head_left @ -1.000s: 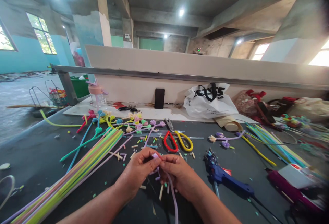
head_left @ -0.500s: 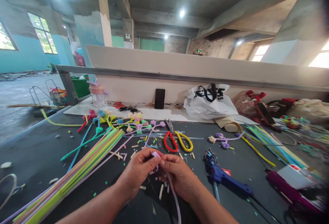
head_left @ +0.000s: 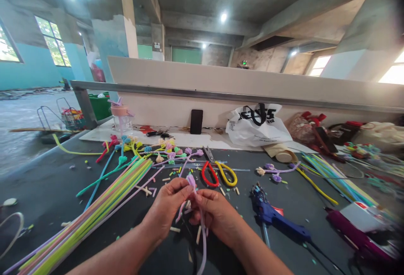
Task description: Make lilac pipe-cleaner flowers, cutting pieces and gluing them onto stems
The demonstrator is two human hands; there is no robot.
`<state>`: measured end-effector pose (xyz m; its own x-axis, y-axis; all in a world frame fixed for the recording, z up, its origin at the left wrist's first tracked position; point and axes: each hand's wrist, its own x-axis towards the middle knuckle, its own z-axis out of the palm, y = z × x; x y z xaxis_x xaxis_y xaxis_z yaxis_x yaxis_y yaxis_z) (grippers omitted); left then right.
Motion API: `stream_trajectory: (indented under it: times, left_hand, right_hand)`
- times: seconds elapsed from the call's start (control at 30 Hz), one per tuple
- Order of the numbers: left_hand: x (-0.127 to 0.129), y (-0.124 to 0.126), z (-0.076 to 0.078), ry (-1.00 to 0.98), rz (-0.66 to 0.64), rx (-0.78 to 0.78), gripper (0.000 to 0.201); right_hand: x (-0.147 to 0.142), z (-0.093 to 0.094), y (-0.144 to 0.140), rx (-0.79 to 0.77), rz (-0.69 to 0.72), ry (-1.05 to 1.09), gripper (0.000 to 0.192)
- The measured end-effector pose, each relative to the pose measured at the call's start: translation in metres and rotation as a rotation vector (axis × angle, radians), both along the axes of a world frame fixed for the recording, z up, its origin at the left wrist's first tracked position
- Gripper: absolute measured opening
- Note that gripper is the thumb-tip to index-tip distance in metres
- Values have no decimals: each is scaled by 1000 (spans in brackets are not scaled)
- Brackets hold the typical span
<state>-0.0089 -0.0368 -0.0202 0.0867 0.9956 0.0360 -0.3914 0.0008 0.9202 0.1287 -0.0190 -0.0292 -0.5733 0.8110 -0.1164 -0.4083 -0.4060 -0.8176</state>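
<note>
Both hands meet above the dark table, pinching a lilac pipe cleaner (head_left: 203, 241). My left hand (head_left: 168, 205) grips its folded upper end between thumb and fingers. Close beside it, my right hand (head_left: 217, 216) is closed on the same stem just below the bend, and the long tail hangs down toward me. A pair of scissors (head_left: 217, 173) with one red and one yellow handle lies just beyond the hands. Finished-looking pipe cleaner flowers (head_left: 170, 155) in several colours lie behind. Small cut pieces are scattered under and around the hands.
A bundle of coloured pipe cleaners (head_left: 94, 216) lies at left, another (head_left: 341, 180) at right. A blue glue gun (head_left: 280, 222) with its cord rests right of my hands. Along the back stand a phone (head_left: 196, 121), a white bag (head_left: 257, 125) and a cup (head_left: 121, 117).
The lilac pipe cleaner's folded end now stands up higher above my fingers, and its tail has swung to the left. My hands have shifted their pinch slightly.
</note>
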Motion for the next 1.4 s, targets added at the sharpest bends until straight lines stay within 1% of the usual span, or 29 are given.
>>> stream_trajectory:
  times: [0.07, 0.2, 0.33, 0.43, 0.5, 0.53, 0.57, 0.6, 0.63, 0.7, 0.77, 0.8, 0.83, 0.9, 0.97, 1.0, 1.03, 1.07, 1.23, 1.33, 1.4]
  left_hand:
    - [0, 1, -1, -26, 4, -28, 19]
    - [3, 0, -4, -34, -108, -76, 20]
    - [5, -1, -6, -32, -110, -95, 22]
    - [2, -1, -4, -67, -134, -105, 22]
    - [-2, 0, -1, -126, -138, -100, 20]
    - [-4, 1, 0, -167, -137, -100, 18]
    - [-6, 2, 2, -213, -140, -105, 15]
    - [-8, 3, 4, -259, -149, -112, 13]
    - [-9, 3, 4, -301, -172, -125, 11]
    - [-12, 5, 4, -352, -248, -168, 10]
    - [-13, 6, 2, -356, -315, -213, 11]
    - [-13, 6, 1, -345, -336, -232, 11]
    - [-13, 6, -1, -329, -349, -247, 12]
    - [-12, 6, -4, -296, -359, -264, 12]
    - [-12, 6, -7, -272, -366, -271, 12]
    - [-12, 6, -8, -264, -368, -274, 12]
    - [-12, 6, -9, -259, -370, -276, 12]
    - [-12, 6, -10, -256, -372, -278, 12]
    - [-13, 7, -10, -234, -379, -278, 11]
    - [-13, 7, -11, -214, -393, -269, 11]
    - [-13, 6, -12, -207, -413, -266, 12]
  right_hand:
    - [0, 0, -1, 14, 23, -43, 26]
    - [0, -2, -1, 16, 76, 3, 28]
    - [-1, -4, -2, 17, 138, 7, 29]
    - [0, -2, -2, 53, 157, -85, 36]
    - [4, 2, 0, 93, 162, -235, 39]
    - [7, 5, 2, 120, 130, -324, 40]
    - [12, 9, 5, 154, 61, -402, 40]
    - [17, 12, 8, 193, -49, -456, 39]
    - [22, 16, 11, 233, -193, -474, 37]
    - [34, 23, 18, 302, -488, -440, 34]
    - [45, 27, 24, 356, -686, -445, 33]
    - [49, 29, 27, 386, -754, -507, 32]
    - [54, 30, 29, 421, -804, -616, 30]
    - [60, 30, 32, 504, -849, -948, 26]
    - [65, 27, 35, 594, -793, -1300, 23]
    - [66, 25, 36, 633, -740, -1423, 21]
    - [65, 22, 36, 667, -685, -1500, 20]
    - [63, 19, 36, 696, -630, -1536, 18]
    - [39, 2, 26, 791, -389, -1552, 6]
    - [27, -4, 19, 840, -307, -1690, 10]
    - [25, -5, 17, 862, -263, -1769, 11]
